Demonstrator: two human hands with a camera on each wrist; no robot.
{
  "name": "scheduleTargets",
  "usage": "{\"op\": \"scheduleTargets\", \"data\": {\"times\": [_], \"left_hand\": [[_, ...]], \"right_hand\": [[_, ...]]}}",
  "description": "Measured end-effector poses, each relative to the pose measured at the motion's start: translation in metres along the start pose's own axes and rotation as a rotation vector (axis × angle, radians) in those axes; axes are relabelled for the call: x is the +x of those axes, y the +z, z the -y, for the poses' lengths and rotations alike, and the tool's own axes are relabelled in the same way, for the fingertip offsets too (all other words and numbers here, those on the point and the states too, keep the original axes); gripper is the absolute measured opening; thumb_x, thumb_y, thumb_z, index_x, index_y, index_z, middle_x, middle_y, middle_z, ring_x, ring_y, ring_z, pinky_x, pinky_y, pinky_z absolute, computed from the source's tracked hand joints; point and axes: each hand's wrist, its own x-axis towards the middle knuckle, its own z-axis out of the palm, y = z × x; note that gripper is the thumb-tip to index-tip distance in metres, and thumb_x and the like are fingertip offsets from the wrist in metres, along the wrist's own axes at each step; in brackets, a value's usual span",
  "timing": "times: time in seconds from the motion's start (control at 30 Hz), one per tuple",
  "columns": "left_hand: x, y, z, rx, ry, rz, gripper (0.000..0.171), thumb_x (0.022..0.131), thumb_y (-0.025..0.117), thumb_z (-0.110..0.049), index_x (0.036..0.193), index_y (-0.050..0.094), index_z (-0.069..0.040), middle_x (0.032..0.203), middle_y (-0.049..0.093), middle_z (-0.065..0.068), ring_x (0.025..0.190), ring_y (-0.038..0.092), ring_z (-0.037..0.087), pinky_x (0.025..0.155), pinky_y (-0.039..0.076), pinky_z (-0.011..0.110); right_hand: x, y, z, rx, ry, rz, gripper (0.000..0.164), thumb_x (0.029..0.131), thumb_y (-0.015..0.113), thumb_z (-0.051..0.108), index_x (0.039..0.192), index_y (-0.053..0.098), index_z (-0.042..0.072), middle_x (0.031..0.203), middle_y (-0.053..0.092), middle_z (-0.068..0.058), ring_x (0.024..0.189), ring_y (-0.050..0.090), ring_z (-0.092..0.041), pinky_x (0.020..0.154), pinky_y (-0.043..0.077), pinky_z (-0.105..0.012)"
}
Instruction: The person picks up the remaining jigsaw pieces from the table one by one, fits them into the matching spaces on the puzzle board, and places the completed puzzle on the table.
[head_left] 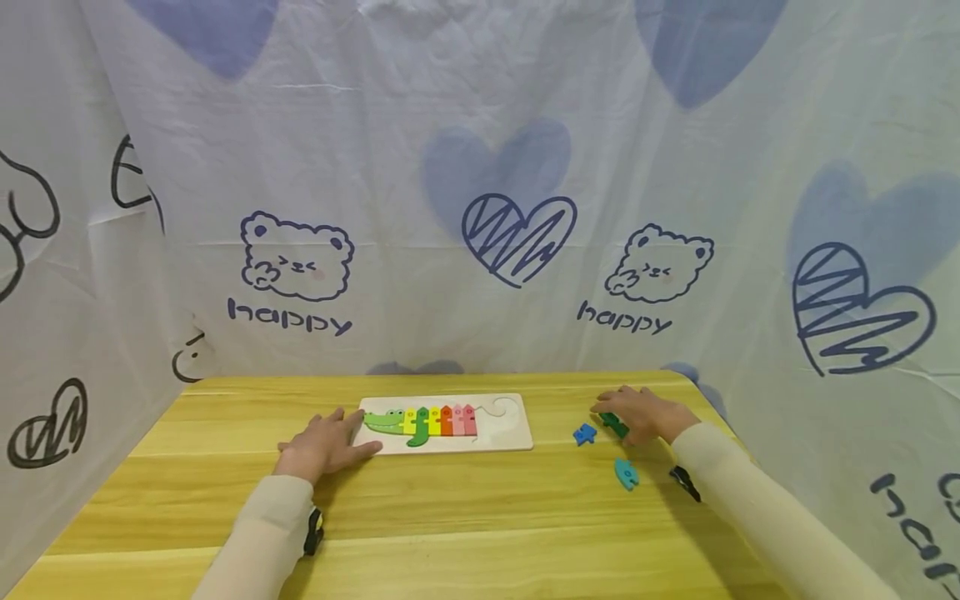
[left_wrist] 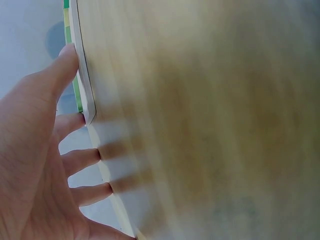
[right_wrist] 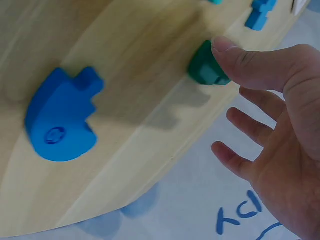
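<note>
A pale wooden puzzle board lies on the table with a crocodile of coloured pieces in it. A curved tail recess shows bare wood at its right end. My left hand rests at the board's left end, fingers spread, its thumb along the near edge. With thumb and fingers, my right hand pinches a dark green puzzle piece, partly hidden by the thumb. Beside that hand lie a small blue piece and a teal piece. A larger blue piece shows in the right wrist view.
The wooden table has its far edge against a white curtain printed with hearts and bears. Curtain also hangs at both sides. Dark wrist devices sit under both sleeves.
</note>
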Motion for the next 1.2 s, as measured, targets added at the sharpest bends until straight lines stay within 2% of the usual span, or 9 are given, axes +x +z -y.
{"op": "scheduleTargets", "data": {"times": [0.17,0.4,0.63,0.9,1.07,1.2], "left_hand": [[0.000,0.000,-0.001,0.004,-0.003,0.002,0.090,0.094,0.053,-0.074,0.162,0.035,-0.017,0.166,0.030,0.028,0.148,0.024,0.064,0.091,0.025,0.097],[0.001,0.001,0.000,0.004,0.000,0.002,0.091,0.094,0.053,-0.074,0.162,0.034,-0.017,0.166,0.029,0.028,0.148,0.023,0.064,0.091,0.024,0.097],[0.001,0.002,0.000,0.004,-0.002,0.004,0.092,0.093,0.052,-0.075,0.162,0.034,-0.017,0.166,0.029,0.027,0.148,0.024,0.063,0.091,0.024,0.097],[-0.003,-0.001,-0.002,0.003,-0.004,0.009,0.090,0.095,0.053,-0.073,0.162,0.033,-0.017,0.166,0.029,0.027,0.149,0.024,0.063,0.092,0.024,0.096],[-0.003,-0.001,-0.002,0.007,-0.006,0.008,0.091,0.095,0.053,-0.073,0.163,0.033,-0.016,0.166,0.029,0.028,0.148,0.024,0.063,0.092,0.025,0.096],[-0.003,-0.002,-0.003,0.012,-0.006,0.011,0.090,0.095,0.053,-0.072,0.163,0.032,-0.016,0.167,0.028,0.028,0.149,0.023,0.063,0.092,0.025,0.096]], "right_hand": [[-0.003,0.006,-0.003,0.002,0.030,0.034,0.073,0.083,0.083,0.003,0.149,0.052,0.008,0.158,0.046,-0.022,0.142,0.042,-0.052,0.111,0.035,-0.079],[-0.002,0.011,-0.006,0.011,0.031,0.022,0.071,0.083,0.082,0.000,0.148,0.054,0.007,0.156,0.049,-0.020,0.141,0.044,-0.049,0.110,0.036,-0.078],[0.000,0.013,-0.008,0.025,0.010,0.008,0.068,0.082,0.085,0.004,0.145,0.058,0.007,0.152,0.051,-0.022,0.137,0.047,-0.048,0.108,0.039,-0.077],[-0.001,0.011,-0.005,0.066,0.015,0.036,0.069,0.085,0.083,0.007,0.147,0.054,0.003,0.159,0.044,-0.023,0.143,0.042,-0.050,0.111,0.038,-0.075],[-0.002,0.010,-0.005,0.081,0.008,0.026,0.065,0.086,0.083,0.007,0.145,0.056,0.000,0.155,0.047,-0.025,0.142,0.043,-0.051,0.111,0.038,-0.075],[-0.001,0.009,-0.006,0.080,-0.015,-0.004,0.061,0.086,0.082,0.009,0.141,0.058,-0.001,0.151,0.051,-0.026,0.139,0.046,-0.050,0.110,0.043,-0.071]]}}
